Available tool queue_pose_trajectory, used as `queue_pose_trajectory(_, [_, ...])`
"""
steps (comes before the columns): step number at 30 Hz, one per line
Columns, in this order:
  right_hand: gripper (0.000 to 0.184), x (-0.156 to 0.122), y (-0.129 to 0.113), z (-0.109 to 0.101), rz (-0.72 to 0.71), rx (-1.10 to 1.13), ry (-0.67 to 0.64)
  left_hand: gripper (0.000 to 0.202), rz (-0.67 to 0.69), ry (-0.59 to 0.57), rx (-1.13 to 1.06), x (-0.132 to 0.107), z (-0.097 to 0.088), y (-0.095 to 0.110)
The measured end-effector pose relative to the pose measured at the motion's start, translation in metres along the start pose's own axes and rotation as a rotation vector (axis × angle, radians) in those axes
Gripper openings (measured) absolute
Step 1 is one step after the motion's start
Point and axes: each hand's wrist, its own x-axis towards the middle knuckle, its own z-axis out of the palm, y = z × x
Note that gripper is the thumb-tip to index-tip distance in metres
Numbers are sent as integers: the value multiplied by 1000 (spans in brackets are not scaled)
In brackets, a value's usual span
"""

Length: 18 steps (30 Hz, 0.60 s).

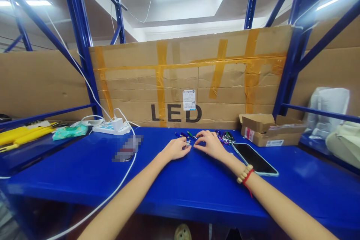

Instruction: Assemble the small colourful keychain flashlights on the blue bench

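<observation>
Both my hands rest on the blue shelf top (180, 187), close together near the back. My left hand (176, 148) is curled, fingertips pinched on a small metal piece (188, 143). My right hand (208, 143), with a bead bracelet and red string at the wrist, has its fingers bent and pinched toward the same spot; what it grips is too small to make out. Several small coloured items (185, 135) lie just behind the left hand, and a pile of similar coloured pieces (225, 137) lies behind the right hand.
A dark phone (254, 158) lies right of my right wrist. An open cardboard box (266, 129) sits at the back right, a white power strip (112, 127) with cables at the back left. A taped cardboard sheet marked LED (191, 78) walls the back. Yellow tools (22, 135) lie far left.
</observation>
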Motion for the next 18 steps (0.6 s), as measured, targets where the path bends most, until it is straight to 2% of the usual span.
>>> queue_pose_trajectory(2, [11, 1, -5, -3, -29, 9, 135, 37, -61, -32, 13, -1, -1, 4])
queue_pose_trajectory(4, [11, 2, -12, -6, -67, 28, 211, 38, -109, -63, 36, -2, -4, 7])
queue_pose_trajectory(9, [13, 2, -24, -7, -194, 33, 178, 36, -127, -64, 88, -4, -9, 6])
queue_pose_trajectory(18, [14, 2, -27, -5, -265, -2, 189, 35, -188, -65, 100, -2, -6, 4])
